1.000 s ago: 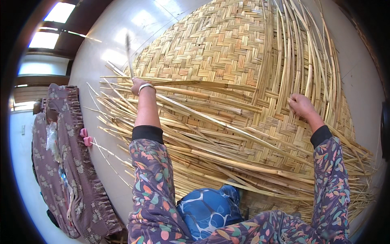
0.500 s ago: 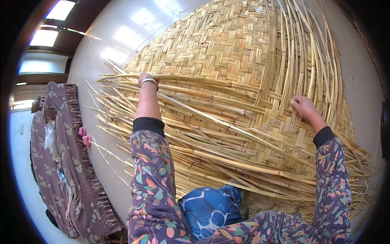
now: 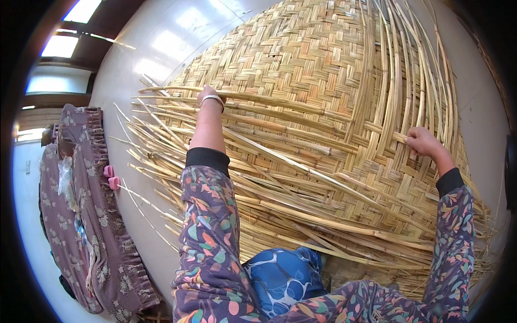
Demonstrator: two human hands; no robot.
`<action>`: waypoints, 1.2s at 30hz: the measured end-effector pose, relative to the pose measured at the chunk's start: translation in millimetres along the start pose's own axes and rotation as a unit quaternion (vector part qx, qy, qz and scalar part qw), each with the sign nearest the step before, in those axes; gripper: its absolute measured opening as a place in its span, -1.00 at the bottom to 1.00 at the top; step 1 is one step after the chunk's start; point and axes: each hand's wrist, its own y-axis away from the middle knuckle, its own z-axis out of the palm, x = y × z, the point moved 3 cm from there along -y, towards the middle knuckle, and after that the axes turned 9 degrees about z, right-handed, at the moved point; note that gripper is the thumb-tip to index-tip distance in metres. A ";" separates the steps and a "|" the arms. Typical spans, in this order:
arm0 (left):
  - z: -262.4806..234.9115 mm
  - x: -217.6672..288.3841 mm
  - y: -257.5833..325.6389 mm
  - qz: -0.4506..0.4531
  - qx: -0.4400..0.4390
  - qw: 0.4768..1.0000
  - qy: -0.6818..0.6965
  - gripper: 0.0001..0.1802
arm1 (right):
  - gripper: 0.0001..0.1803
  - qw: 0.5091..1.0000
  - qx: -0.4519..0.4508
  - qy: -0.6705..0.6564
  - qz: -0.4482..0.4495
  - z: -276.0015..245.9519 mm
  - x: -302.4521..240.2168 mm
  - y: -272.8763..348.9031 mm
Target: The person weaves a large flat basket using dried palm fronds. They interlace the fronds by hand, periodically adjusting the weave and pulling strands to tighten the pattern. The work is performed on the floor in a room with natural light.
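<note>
At the left, one couch (image 3: 110, 231) stood under a flowered purple cover, two pink slippers (image 3: 109, 171) beside it; next, the person's left hand (image 3: 208, 93), wearing one white bangle (image 3: 214, 99), gripped a long cane strip (image 3: 285, 101) lying over the woven mat (image 3: 301, 59). Over the mat's right part, the right hand (image 3: 424, 141) pinched a strip end (image 3: 398, 136), whether of the same length I couldn't tell.

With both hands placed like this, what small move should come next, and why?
Probably draw the reed strip slightly further rightward: the right hand pinches what looks like its far end, beyond the crossing strips, while the left hand holds it nearer its other end, apparently able to guide it.
</note>
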 end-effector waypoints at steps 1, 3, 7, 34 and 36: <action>6.9 -3.5 2.2 -0.008 -0.007 1.000 -0.009 -0.59 | -0.76 1.000 -0.003 -0.006 0.008 -1.6 7.7 -0.9; -7.8 12.8 -15.1 0.059 0.052 0.990 -0.114 -0.48 | -0.73 0.999 -0.007 0.031 -0.025 0.2 13.9 -5.3; -18.7 -7.6 -54.2 0.153 0.094 0.926 -0.331 -0.25 | -0.63 0.979 0.046 0.174 -0.093 14.6 3.0 -19.4; 102.2 -104.1 235.7 0.361 -0.609 0.458 -0.538 -0.61 | -0.58 0.977 0.122 0.169 -0.040 45.3 0.9 7.5; 100.9 -107.1 248.2 0.386 -0.577 0.432 -0.575 -0.59 | -0.56 0.979 0.124 0.159 -0.039 48.7 9.4 2.3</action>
